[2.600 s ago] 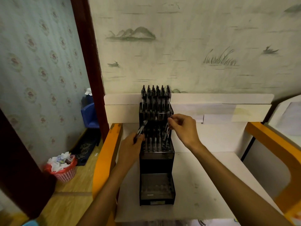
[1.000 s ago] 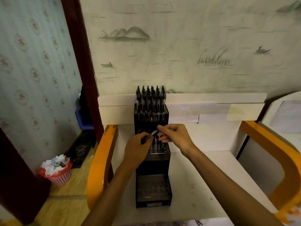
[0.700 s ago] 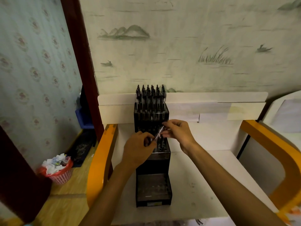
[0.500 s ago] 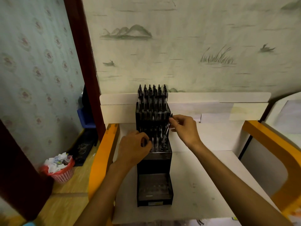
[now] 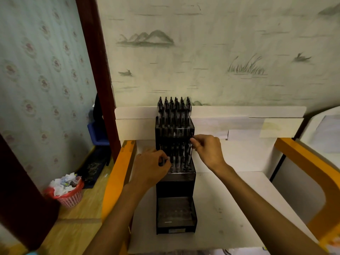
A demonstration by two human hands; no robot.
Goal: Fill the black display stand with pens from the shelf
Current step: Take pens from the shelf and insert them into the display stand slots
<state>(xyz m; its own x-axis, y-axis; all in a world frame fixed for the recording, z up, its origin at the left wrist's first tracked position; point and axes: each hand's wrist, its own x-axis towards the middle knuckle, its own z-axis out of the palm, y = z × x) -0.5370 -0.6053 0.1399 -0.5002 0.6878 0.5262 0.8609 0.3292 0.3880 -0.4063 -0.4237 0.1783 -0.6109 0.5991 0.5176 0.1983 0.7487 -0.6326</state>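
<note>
From the head camera, a tall black display stand (image 5: 175,173) sits on a white shelf (image 5: 230,208), in the middle of the picture. It has three steps, like stairs.

The top step, at 12 o'clock, is packed with dark pens (image 5: 173,111) that stand straight up in rows. The middle step has some more pens in it (image 5: 181,157), also upright, with open holes showing near its front edge. The bottom step (image 5: 175,211), at 6 o'clock, is a flat dark tray with small holes.

The left hand (image 5: 150,170) is at 9 o'clock from the middle step, right against the stand's left side. Its fingers are curled, and a small dark thing that looks like a pen end (image 5: 162,161) peeks out between them. I cannot tell just how it is held.

The right hand (image 5: 208,150) is at 3 o'clock from the middle step. Its finger and thumb are pinched together on the top of a pen (image 5: 191,145) that stands at the right edge of that step.

The shelf has orange sides (image 5: 119,173). Far off at 8 o'clock, on the wooden floor, is a red basket (image 5: 69,195) full of crumpled paper. A blue box (image 5: 97,133) sits behind a dark wooden post (image 5: 95,70) at 10 o'clock.
</note>
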